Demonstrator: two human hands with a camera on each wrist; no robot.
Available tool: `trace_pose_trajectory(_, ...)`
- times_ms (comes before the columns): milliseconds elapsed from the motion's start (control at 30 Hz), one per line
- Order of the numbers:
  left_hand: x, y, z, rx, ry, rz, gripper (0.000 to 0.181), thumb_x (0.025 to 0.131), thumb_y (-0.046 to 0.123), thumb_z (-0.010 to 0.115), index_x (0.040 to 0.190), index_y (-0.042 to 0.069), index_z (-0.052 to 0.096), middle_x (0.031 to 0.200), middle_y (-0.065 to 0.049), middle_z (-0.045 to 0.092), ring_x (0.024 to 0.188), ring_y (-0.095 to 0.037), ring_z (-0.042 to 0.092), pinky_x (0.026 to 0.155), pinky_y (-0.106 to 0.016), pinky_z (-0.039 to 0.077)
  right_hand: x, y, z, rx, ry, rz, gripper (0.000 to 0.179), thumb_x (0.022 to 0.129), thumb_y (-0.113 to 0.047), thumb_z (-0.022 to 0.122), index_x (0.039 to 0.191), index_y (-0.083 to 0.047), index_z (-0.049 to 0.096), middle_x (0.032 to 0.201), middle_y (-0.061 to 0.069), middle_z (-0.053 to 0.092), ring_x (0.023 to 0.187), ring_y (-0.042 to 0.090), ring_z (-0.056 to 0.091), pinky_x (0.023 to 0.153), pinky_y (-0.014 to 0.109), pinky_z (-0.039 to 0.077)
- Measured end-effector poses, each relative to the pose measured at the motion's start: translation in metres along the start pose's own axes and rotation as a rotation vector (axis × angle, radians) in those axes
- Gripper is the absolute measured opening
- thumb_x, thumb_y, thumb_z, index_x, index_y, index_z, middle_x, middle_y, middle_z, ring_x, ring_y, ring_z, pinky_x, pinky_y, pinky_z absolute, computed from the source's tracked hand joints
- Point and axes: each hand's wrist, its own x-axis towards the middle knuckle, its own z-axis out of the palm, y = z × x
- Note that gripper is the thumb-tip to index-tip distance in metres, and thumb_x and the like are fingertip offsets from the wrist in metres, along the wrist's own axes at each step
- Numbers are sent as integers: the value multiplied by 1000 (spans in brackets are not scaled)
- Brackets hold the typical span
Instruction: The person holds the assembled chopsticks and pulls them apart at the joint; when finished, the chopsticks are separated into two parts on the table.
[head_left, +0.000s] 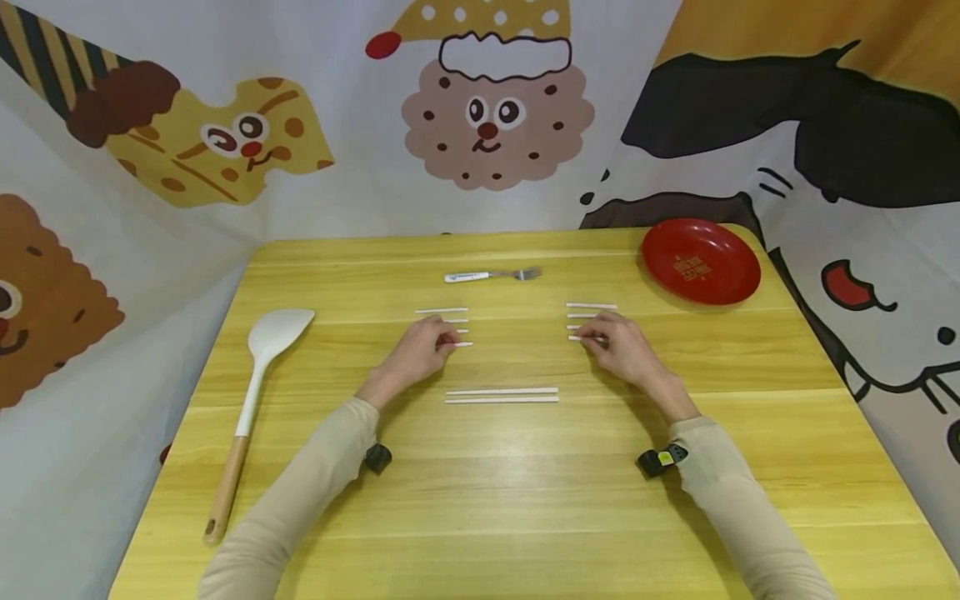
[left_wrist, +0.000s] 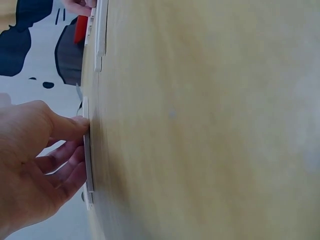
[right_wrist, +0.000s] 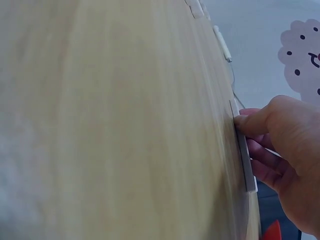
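Observation:
My left hand [head_left: 422, 345] pinches the nearest short white stick [head_left: 464, 344] of a stacked row on the left. In the left wrist view the thumb lies on this side of that stick [left_wrist: 88, 162], with the fingers behind it. On the right, my right hand [head_left: 626, 348] pinches the nearest short white stick [head_left: 573, 337] of a matching row; the right wrist view shows this stick [right_wrist: 243, 157] low against the table, under the thumb. Several sticks lie parallel just beyond each hand, partly hidden by the fingers. Two longer white sticks [head_left: 502, 400] lie side by side between the forearms.
Beyond the rows lies a fork [head_left: 491, 275] with a white handle. A red plate [head_left: 701, 262] sits at the table's back right corner. Along the left side lies a white spatula [head_left: 258, 367] with a wooden handle. A printed curtain [head_left: 345, 200] hangs behind the wooden table [head_left: 510, 500].

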Motion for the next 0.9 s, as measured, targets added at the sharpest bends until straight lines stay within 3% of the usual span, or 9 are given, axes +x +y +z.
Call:
trace_pose_trajectory(733,-2,0,-5,32,-4,1,11,95,3,67,103,6,75,95,-6,65,87,-19,64,79,-32,57,-1,-1,-5,-13,12,-12,13,87,-1,76,99,-7,78,95,7,69,86,21,68,76,40,61)
trace_pose_trajectory(900,-5,-2,-7,2,-15,-9,13,96,4,67,106,6,74,98,-6,65,90,-19,64,82,-33,57,3,-5,-10,6,48,-53,14,88,-4,77,102,-5,77,95,6,69,89,23,67,77,42,60)
